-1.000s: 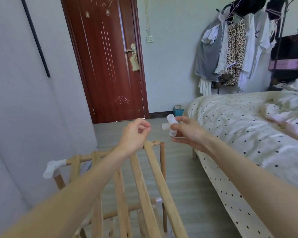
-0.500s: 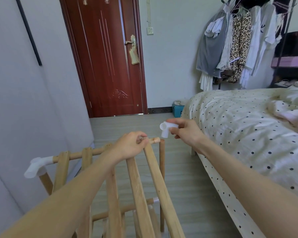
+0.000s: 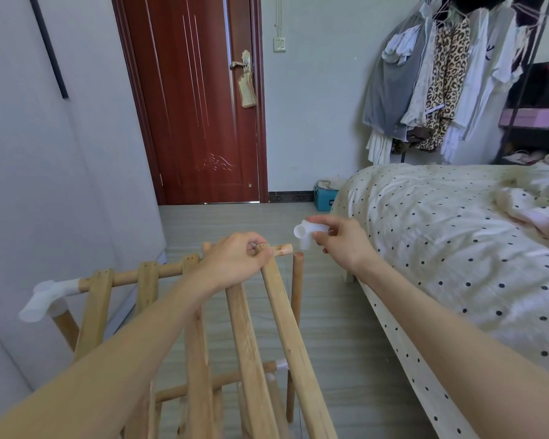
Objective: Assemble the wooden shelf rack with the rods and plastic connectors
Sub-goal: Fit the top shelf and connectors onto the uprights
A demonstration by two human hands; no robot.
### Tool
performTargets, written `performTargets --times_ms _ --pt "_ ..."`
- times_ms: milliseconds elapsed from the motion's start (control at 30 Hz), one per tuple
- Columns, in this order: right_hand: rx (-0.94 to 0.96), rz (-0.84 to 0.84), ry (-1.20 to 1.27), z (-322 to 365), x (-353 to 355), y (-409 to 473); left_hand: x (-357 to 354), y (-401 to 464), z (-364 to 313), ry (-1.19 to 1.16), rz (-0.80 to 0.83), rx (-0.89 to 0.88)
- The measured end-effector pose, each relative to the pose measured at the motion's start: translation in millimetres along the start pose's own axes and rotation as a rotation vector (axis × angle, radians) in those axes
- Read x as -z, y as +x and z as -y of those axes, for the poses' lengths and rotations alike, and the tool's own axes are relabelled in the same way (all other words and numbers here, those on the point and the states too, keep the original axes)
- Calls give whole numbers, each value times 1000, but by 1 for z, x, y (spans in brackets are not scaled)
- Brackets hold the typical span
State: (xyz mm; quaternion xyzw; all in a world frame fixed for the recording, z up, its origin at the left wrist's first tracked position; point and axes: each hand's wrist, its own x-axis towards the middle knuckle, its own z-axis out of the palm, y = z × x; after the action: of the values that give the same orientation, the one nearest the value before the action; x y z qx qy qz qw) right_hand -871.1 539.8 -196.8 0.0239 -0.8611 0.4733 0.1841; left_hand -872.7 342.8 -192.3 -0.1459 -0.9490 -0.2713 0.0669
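The wooden shelf rack (image 3: 248, 331) stands on the floor in front of me, its slats running towards me from a top cross rod (image 3: 159, 274). My left hand (image 3: 235, 261) grips that rod near its bare right end (image 3: 284, 249). An upright rod (image 3: 297, 280) rises just beside that end, its top bare. My right hand (image 3: 343, 242) pinches a white plastic connector (image 3: 305, 234) just above and right of the two rod ends, not touching them. Another white connector (image 3: 46, 297) caps the rack's far left corner.
A bed with a dotted cover (image 3: 457, 248) fills the right side, close to the rack. A grey wall (image 3: 45, 185) runs along the left. A red-brown door (image 3: 197, 99) is straight ahead, and a clothes rack (image 3: 441, 80) stands at the back right.
My right hand has lowered the connector towards the rack's right corner. My left hand dropped onto the top rod and now grips it.
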Motion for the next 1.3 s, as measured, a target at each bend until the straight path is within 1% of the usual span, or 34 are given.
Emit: performTargets --times_ms 100,300,400,500,800,1000,1300 --pt "52 -60 -217 -3 -3 -4 2 -1 1 -29 -1 -3" --pt "219 -67 -439 -1 -11 -10 4 -3 2 -45 -15 -10" --pt "214 -109 -523 -3 -11 -14 6 -5 1 -52 -14 -9" --pt "222 -151 -537 -2 -14 -20 8 -7 -1 -48 -20 -8" --pt "370 -146 -521 5 -12 -31 13 -13 -5 -98 -28 -25" --pt "378 -128 -492 2 -15 -37 13 -16 -7 -103 -37 -27" --pt "452 -129 -422 4 -22 -40 11 -15 -7 -146 -60 -15"
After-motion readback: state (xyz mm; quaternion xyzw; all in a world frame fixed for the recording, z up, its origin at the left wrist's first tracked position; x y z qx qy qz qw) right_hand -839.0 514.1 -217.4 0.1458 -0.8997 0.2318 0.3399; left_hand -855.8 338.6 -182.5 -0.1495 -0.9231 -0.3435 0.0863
